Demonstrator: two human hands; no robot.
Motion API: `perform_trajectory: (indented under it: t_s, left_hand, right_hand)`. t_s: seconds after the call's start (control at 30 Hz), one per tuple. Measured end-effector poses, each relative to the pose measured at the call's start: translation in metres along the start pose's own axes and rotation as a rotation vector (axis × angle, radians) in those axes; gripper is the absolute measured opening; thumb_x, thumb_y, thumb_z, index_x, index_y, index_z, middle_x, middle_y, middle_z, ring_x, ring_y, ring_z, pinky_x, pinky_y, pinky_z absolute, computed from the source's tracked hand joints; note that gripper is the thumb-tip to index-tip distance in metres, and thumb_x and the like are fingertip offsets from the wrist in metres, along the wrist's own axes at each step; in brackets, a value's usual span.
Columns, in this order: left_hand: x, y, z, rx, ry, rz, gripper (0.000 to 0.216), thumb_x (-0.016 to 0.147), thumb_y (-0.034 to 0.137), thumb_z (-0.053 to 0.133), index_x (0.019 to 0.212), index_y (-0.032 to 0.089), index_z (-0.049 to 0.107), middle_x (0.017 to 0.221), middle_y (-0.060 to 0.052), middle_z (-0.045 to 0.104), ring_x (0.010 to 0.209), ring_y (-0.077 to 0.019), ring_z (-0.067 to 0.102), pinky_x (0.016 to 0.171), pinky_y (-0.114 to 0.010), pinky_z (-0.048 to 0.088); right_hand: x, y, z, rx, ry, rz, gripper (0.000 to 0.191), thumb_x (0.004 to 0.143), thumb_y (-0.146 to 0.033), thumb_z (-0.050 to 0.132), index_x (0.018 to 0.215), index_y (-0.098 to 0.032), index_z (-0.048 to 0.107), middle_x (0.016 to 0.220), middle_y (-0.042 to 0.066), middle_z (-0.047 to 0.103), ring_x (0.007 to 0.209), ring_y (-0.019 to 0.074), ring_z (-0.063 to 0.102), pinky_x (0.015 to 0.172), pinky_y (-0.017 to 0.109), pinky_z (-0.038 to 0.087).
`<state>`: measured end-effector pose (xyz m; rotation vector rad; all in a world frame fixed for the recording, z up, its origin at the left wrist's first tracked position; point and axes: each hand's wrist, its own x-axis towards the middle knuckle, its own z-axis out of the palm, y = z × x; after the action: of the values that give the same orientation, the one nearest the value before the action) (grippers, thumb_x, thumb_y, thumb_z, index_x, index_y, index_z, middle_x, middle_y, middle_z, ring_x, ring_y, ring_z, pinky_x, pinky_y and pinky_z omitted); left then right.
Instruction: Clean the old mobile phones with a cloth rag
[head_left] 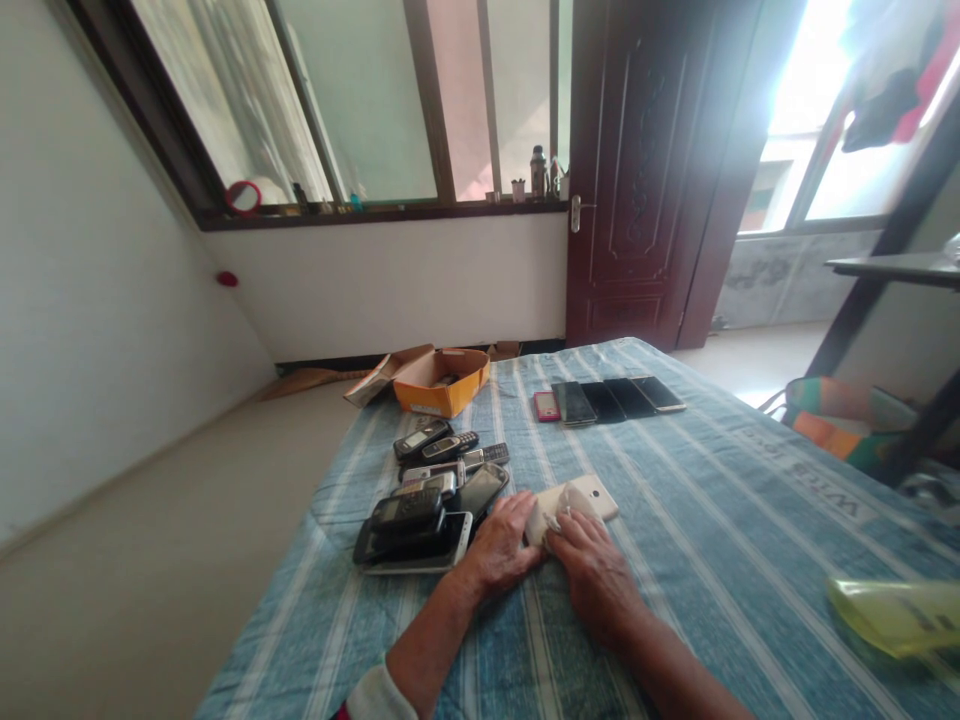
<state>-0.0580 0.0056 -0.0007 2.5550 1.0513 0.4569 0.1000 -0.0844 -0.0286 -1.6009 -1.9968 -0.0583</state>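
A: Where does the pale phone lie?

B: Taking the orange box as landmark: nearer the person than the box, and off to its right, flat on the striped cover.

A: And from the fingers?

B: Right under them. Its long axis runs mostly side to side, the right end, with a round dark lens, angled a little toward the far side. Neither hand is clearly nearer; both touch it. The left hand has thumb and fingers bracketing the left end, fingers close together.

A: The right hand?

B: Its fingers are bunched, pressing a white wad to the phone's back near the middle. Cloth or tissue, I can't tell: thin, soft, crumpled.

A: What about surfaces?

B: The phone is a smooth slab with rounded corners. The cover is blue, woven-looking, banded in white and slightly wrinkled. The box looks like cardboard, flap open to its left.

A: Other phones?

B: Chunky keypad phones heaped on the near side of the box, and flat, glossy dark phones lined up to its right.
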Motion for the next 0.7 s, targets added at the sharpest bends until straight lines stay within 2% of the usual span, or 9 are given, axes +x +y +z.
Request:
perform_trajectory:
  t_s: [0.2, 0.43, 0.7]
  left_hand:
    - [-0.0008, 0.0019, -0.0031, 0.010, -0.031, -0.013, 0.061, 0.074, 0.029, 0.067, 0.130, 0.014, 0.049, 0.138, -0.017, 0.052, 0.129, -0.0328, 0.047, 0.111, -0.049, 0.034]
    - [-0.0010, 0.0014, -0.0037, -0.007, -0.011, 0.003, 0.060, 0.073, 0.029, 0.068, 0.129, 0.019, 0.051, 0.137, -0.013, 0.054, 0.128, -0.0325, 0.048, 0.110, -0.050, 0.036]
    - [-0.0005, 0.0009, -0.0028, 0.028, -0.015, 0.003, 0.059, 0.073, 0.027, 0.068, 0.129, 0.017, 0.051, 0.136, -0.015, 0.055, 0.126, -0.0333, 0.049, 0.110, -0.050, 0.036]
  right_hand:
    - [0.0002, -0.0002, -0.0002, 0.001, 0.005, -0.008, 0.036, 0.086, -0.006, 0.048, 0.113, -0.020, 0.068, 0.125, 0.008, 0.063, 0.123, 0.0272, 0.052, 0.107, 0.041, 0.037]
    - [-0.0001, 0.0002, 0.0018, 0.010, 0.013, -0.003, 0.037, 0.085, -0.007, 0.049, 0.114, -0.020, 0.068, 0.125, 0.008, 0.063, 0.124, 0.0257, 0.051, 0.108, 0.040, 0.036]
    - [0.0002, -0.0003, 0.0024, 0.012, 0.019, 0.002, 0.036, 0.086, -0.007, 0.050, 0.113, -0.020, 0.069, 0.125, 0.008, 0.063, 0.125, 0.0263, 0.051, 0.108, 0.041, 0.036]
